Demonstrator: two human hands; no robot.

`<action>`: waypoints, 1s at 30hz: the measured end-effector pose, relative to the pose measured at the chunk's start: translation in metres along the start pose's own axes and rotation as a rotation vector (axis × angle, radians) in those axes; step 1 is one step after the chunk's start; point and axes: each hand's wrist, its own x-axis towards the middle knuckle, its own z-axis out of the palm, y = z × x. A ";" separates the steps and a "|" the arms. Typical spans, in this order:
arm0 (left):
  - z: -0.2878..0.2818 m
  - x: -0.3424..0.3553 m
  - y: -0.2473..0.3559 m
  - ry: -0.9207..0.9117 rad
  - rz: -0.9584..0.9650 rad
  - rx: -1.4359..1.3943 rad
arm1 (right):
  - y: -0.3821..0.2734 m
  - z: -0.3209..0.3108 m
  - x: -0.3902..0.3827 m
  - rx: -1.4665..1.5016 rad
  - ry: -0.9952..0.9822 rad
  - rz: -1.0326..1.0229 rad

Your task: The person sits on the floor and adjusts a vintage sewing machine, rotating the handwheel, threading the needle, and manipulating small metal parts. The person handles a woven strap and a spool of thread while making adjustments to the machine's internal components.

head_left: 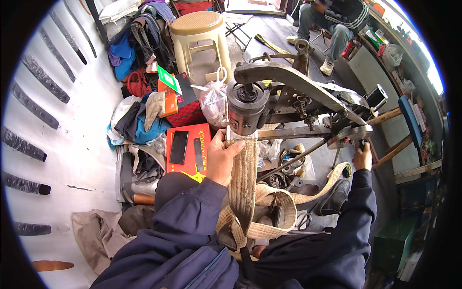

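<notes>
A heavy metal hand-cranked machine [286, 72], likely for sewing, stands in front of me, with a dark cylindrical head [246, 115]. My left hand [222, 159] grips a worn beige webbing strap [242, 188] just under that head, thumb across its face; the strap's top edge meets a pale plate at the head. The strap hangs down and loops in loose coils [284, 207] below. At the right, my right hand [362, 155] is closed on a dark handle at the rim of the machine's wheel [349, 136].
A cream stool [196, 26], clothing and bags [139, 43], a plastic bag [213, 101], and a phone [179, 147] on a red box [187, 166] lie left and behind. A seated person [327, 24] is at back right. A wooden-legged blue seat [409, 130] stands right; tools [298, 168] clutter the floor.
</notes>
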 end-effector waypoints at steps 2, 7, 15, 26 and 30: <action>0.000 0.001 0.000 0.012 0.002 0.013 | -0.011 0.010 -0.021 0.192 -0.238 0.128; 0.000 0.000 0.002 0.014 -0.018 0.010 | -0.084 -0.003 -0.085 0.426 -0.744 0.166; 0.000 0.002 0.001 0.031 -0.042 0.029 | -0.109 -0.078 -0.049 0.520 -0.139 -0.166; -0.002 0.003 0.004 0.011 -0.067 -0.026 | -0.010 0.015 -0.020 0.363 -0.348 0.281; -0.001 0.005 0.004 0.021 -0.067 -0.007 | -0.070 0.006 -0.076 0.409 -0.737 0.146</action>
